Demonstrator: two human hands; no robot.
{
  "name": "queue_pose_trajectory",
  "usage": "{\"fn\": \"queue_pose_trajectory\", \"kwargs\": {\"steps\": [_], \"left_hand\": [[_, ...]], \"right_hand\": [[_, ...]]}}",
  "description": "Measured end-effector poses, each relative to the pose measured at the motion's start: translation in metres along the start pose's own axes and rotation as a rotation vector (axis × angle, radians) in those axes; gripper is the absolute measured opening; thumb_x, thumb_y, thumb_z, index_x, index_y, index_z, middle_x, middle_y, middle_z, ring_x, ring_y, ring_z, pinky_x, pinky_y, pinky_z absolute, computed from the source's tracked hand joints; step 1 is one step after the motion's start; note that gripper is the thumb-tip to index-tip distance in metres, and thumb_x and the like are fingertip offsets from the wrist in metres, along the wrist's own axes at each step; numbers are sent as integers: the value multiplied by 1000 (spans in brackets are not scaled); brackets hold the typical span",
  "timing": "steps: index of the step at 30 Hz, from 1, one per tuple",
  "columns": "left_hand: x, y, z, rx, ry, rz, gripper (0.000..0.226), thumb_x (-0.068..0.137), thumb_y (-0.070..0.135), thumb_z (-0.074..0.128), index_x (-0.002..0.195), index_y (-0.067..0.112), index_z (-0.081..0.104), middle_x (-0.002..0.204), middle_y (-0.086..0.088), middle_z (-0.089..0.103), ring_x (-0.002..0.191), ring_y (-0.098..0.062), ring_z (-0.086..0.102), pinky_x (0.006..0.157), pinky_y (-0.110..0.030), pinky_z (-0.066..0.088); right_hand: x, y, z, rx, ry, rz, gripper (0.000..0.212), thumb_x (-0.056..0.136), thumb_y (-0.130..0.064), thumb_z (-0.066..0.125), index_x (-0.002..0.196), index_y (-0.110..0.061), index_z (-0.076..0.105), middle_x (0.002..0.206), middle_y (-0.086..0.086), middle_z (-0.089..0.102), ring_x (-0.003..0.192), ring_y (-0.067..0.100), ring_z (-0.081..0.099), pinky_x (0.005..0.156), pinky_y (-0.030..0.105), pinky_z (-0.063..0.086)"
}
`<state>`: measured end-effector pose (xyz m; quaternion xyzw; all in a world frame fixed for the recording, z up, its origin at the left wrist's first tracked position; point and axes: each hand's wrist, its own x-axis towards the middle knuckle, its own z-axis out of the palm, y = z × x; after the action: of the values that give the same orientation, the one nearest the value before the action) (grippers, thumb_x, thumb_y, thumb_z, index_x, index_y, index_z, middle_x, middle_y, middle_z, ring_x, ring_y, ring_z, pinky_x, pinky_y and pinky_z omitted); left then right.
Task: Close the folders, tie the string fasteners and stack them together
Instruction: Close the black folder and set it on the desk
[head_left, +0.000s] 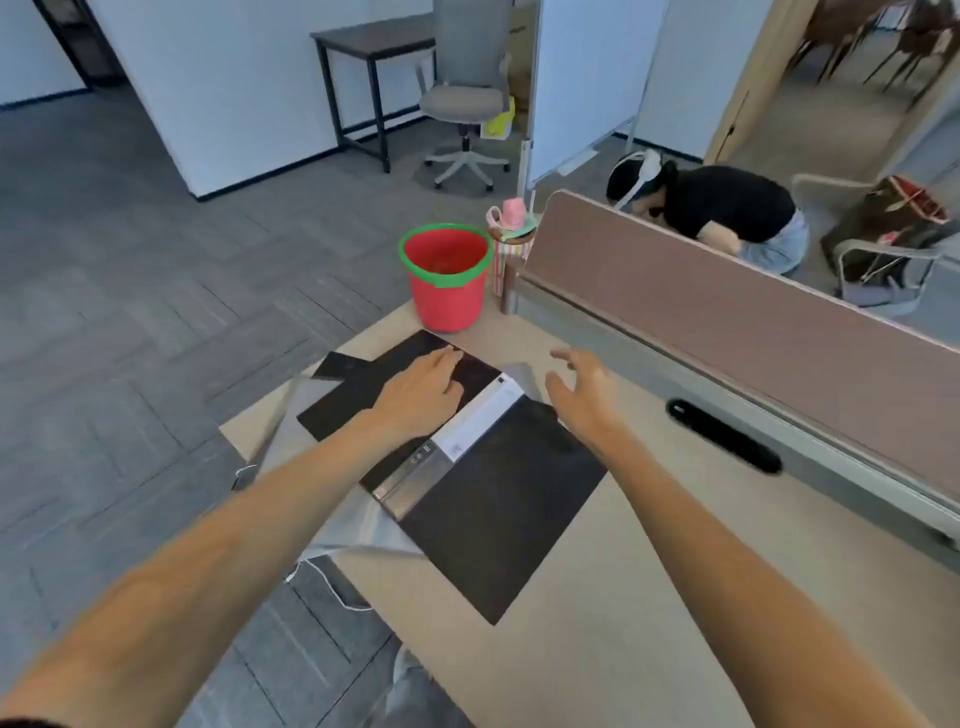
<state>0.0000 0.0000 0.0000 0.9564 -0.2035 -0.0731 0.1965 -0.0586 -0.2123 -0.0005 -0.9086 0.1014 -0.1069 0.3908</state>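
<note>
A black folder (488, 509) lies open and flat on the beige desk (613, 613), with a grey-and-white spine strip (457, 441) down its middle. My left hand (423, 392) rests palm-down on the far left cover (343, 405), fingers spread flat. Above the folder's far right corner, my right hand (584, 389) hovers with its fingers apart and holds nothing. A translucent grey folder (363, 525) sticks out from under the black one at the desk's left edge, and a thin white string (332, 587) hangs from it.
A red bucket with a green rim (447, 278) stands at the desk's far corner, next to a striped cup (509, 249). A brown partition (727, 312) borders the right side, with a black oblong object (724, 435) near it. A person crouches beyond it.
</note>
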Motion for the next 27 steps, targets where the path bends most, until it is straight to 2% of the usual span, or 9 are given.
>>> {"fn": "queue_pose_trajectory", "kwargs": {"steps": [4, 9, 13, 16, 18, 23, 25, 27], "left_hand": [[4, -37, 32, 9, -199, -49, 55, 100, 26, 39, 152, 13, 28, 162, -6, 23, 146, -26, 27, 115, -44, 29], [37, -72, 74, 22, -341, -104, 67, 96, 40, 52, 152, 15, 24, 163, -6, 19, 147, -27, 26, 115, -46, 33], [58, -85, 95, 96, -436, -100, 95, 83, 54, 64, 155, 16, 13, 165, -9, 2, 151, -30, 3, 117, -59, 19], [66, -92, 110, 184, -496, -121, 116, 72, 66, 69, 156, 21, 2, 164, -11, -12, 149, -38, -12, 114, -65, 8], [69, -97, 118, 187, -517, -147, 123, 68, 66, 72, 155, 23, -4, 163, -11, -18, 148, -39, -16, 113, -67, 6], [72, -106, 126, 120, -478, -135, 119, 71, 60, 75, 155, 21, 0, 164, -10, -12, 149, -39, -11, 114, -65, 11], [73, -108, 125, 113, -459, -118, 117, 72, 59, 75, 155, 21, 2, 164, -9, -10, 149, -39, -9, 114, -65, 12], [72, -110, 126, 108, -452, -111, 114, 74, 59, 73, 155, 20, 3, 164, -8, -9, 150, -38, -9, 114, -65, 11]], "right_hand": [[-13, 26, 42, -44, -105, 217, 34, 93, -15, 52, 125, -12, 59, 126, 7, 61, 107, 23, 60, 86, 26, 45], [-23, 65, 87, -28, -222, 505, 41, 91, -21, 56, 132, -17, 53, 139, 5, 51, 121, 23, 54, 96, 33, 46], [-26, 91, 103, -77, -223, 668, 49, 87, -24, 59, 135, -15, 51, 147, 9, 41, 135, 27, 39, 110, 41, 39], [-24, 105, 103, -25, -135, 844, 54, 87, -24, 58, 139, -13, 46, 152, 10, 29, 140, 29, 27, 113, 44, 32], [-25, 109, 100, 52, -58, 951, 57, 86, -24, 58, 140, -13, 43, 151, 9, 27, 139, 30, 26, 112, 48, 34], [-18, 123, 100, 153, 54, 1011, 64, 83, -23, 62, 142, -15, 38, 146, 8, 34, 134, 30, 34, 109, 48, 38], [-12, 126, 96, 328, 138, 1060, 68, 81, -21, 64, 142, -17, 34, 144, 7, 40, 129, 29, 42, 106, 46, 42], [-6, 133, 92, 538, 248, 1135, 71, 84, -14, 64, 145, -16, 28, 137, 2, 43, 129, 26, 43, 107, 42, 39]]}}
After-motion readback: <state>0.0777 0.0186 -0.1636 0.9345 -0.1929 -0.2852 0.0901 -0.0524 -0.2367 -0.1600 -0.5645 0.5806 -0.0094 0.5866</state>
